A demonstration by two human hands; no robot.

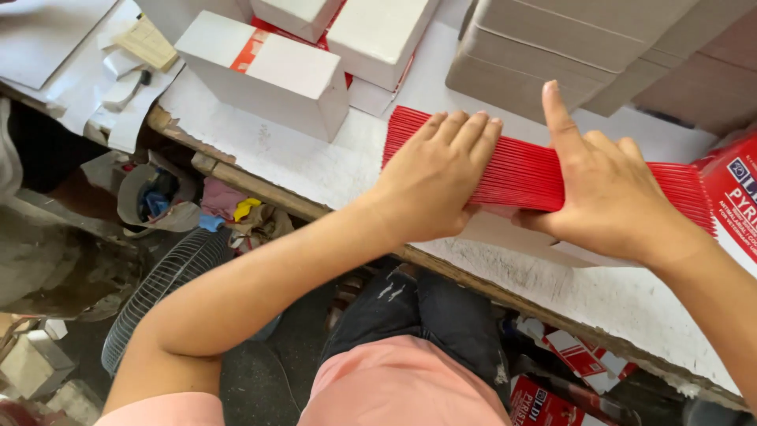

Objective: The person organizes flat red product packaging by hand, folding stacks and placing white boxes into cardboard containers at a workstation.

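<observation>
A fanned stack of flat red cartons [520,170] lies on edge across the white tabletop [315,162]. My left hand [438,177] rests flat on the stack's left part, fingers together over the top edges. My right hand [603,185] presses on the stack to the right, index finger pointing up and thumb tucked under the near side. Both hands squeeze the stack between them. Under my hands a pale flat carton shows at the near side of the stack.
Closed white boxes [268,71] stand at the back left, and grey flat board stacks [568,47] at the back right. A red printed pack [737,197] sits at the right edge. Below the table edge are a fan grille [169,284], rags and red cartons [583,359].
</observation>
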